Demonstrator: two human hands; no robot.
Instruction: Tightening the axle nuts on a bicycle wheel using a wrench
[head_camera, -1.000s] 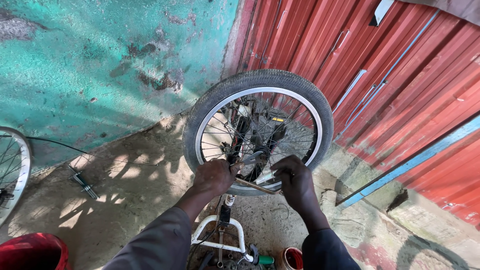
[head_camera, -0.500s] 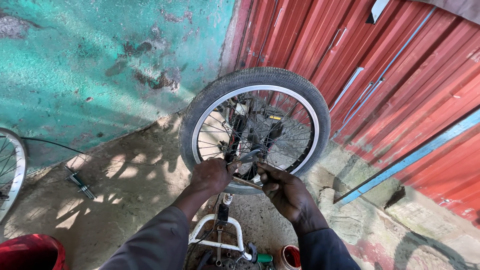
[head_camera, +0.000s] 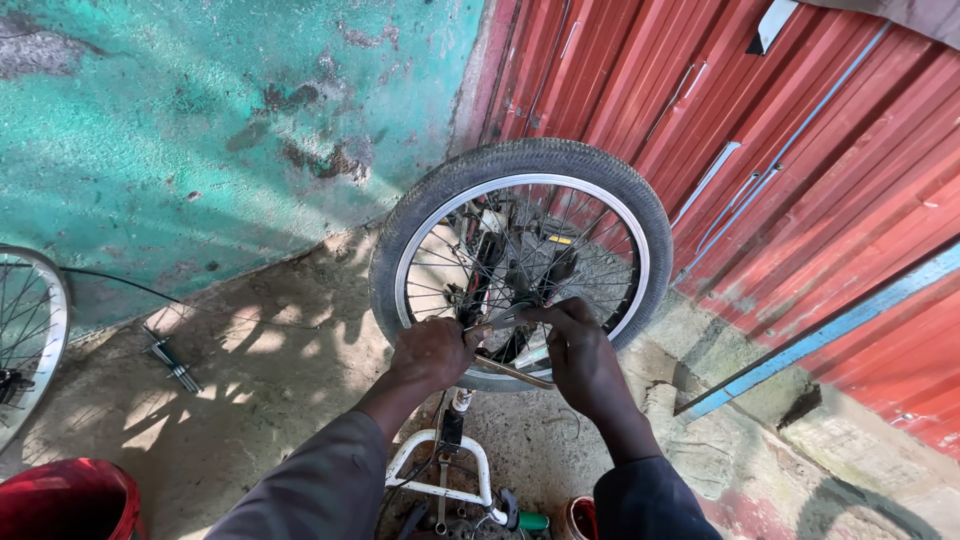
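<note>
Wheel (head_camera: 520, 165) stands upright mid-frame: black tyre, silver rim, spokes, mounted on an upturned bike whose white frame (head_camera: 440, 470) shows below, near the camera. It sits close to the corner where the green wall (head_camera: 200, 120) meets the red corrugated sheet (head_camera: 800, 200).

Both hands work at the wheel's lower part, by the hub. Left hand (head_camera: 432, 352): grip closed in a fist round a thin metal tool (head_camera: 515, 372) that runs across toward the right hand. Right hand (head_camera: 580, 360): fingers curled together, pinching a small metal part (head_camera: 512, 318) among the spokes; can't tell exactly what it is.

Around: dirt floor (head_camera: 250, 400) w/ dappled shade, a small metal tool (head_camera: 172, 362) lying left, a 2nd wheel (head_camera: 30, 340) at the left edge, red bucket (head_camera: 65, 500) bottom left, blue bar (head_camera: 830, 330) slanting along the right.
</note>
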